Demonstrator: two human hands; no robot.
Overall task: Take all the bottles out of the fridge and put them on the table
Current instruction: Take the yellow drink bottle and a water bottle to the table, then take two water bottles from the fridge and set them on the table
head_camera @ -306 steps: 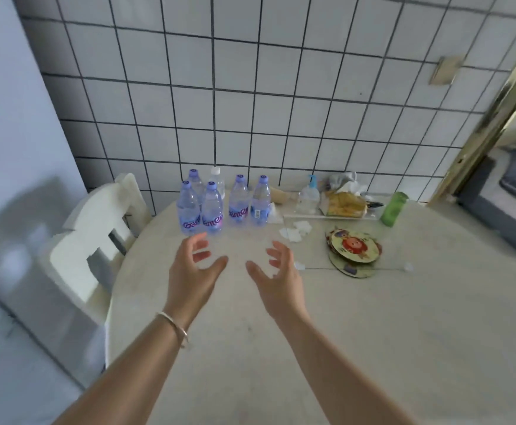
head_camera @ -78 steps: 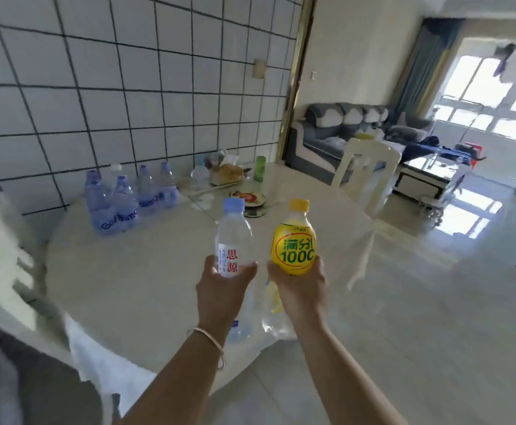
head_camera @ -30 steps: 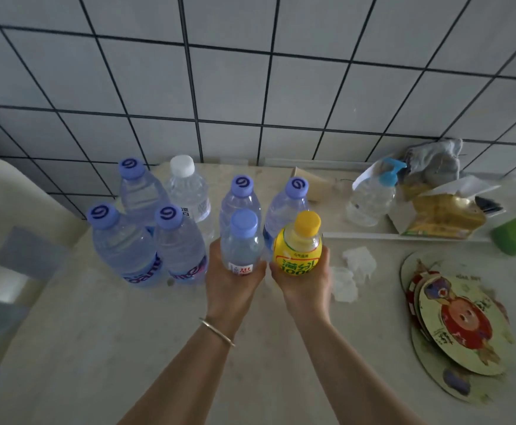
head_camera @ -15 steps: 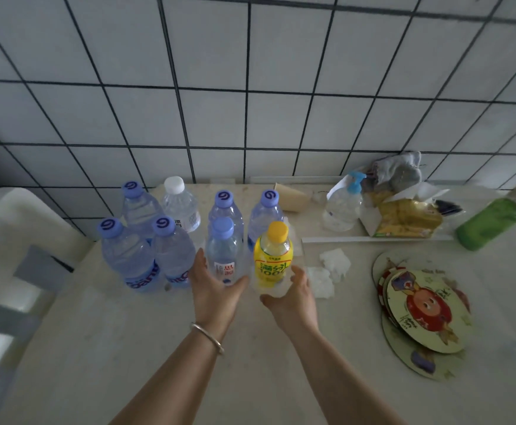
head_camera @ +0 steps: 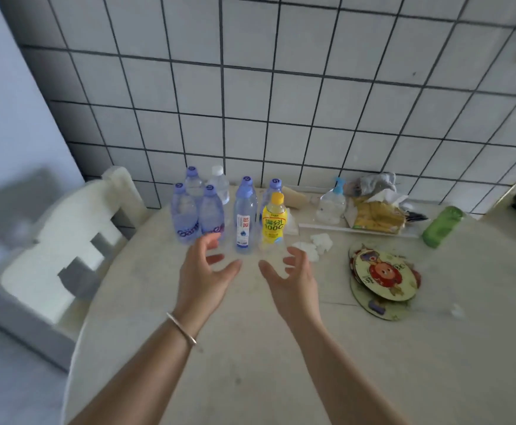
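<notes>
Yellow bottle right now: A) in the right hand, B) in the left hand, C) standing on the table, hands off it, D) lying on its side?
C: the yellow bottle stands upright on the table; the left hand and right hand are open and empty.

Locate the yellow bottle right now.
In the head view, the yellow bottle stands upright on the table, at the right end of the bottle cluster beside the red-labelled water bottle, just beyond the open right hand.
</notes>
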